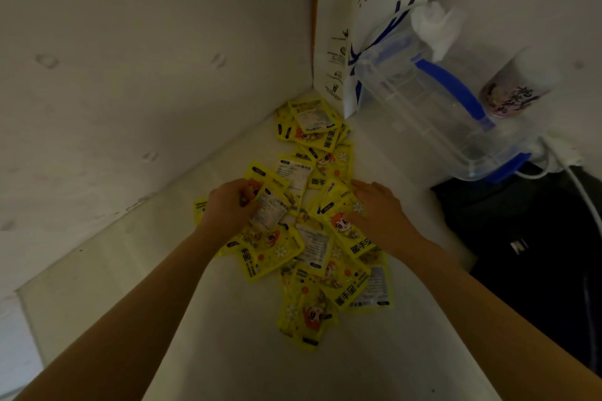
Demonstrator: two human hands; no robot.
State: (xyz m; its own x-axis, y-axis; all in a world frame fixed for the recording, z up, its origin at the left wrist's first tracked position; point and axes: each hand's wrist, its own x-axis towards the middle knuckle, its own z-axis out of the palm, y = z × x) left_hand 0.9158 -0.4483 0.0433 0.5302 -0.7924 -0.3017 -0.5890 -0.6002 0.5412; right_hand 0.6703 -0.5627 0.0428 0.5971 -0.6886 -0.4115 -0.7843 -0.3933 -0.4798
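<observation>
Yellow packets point(306, 306) lie in a loose heap on the white table point(247, 368), reaching back toward the wall corner. The left hand point(228, 202) curls its fingers round a packet point(272, 210) at the heap's left, while the right hand point(378, 208) lies flat, fingers straight, on others beside it. Beyond are a clear box point(456, 114), a white bag point(368, 10) and a cup point(511, 91).

Left side closed by wall point(130, 81), running to the far corner. In that corner stands a paper bag point(374, 16); clear box point(436, 107) just right of it, cup point(516, 88) behind. Right edge blocked by black bag point(527, 225). Middle strip covered by packets point(312, 247), corner toward near side. Open bench point(234, 368): near end, and a band between packets and wall.
</observation>
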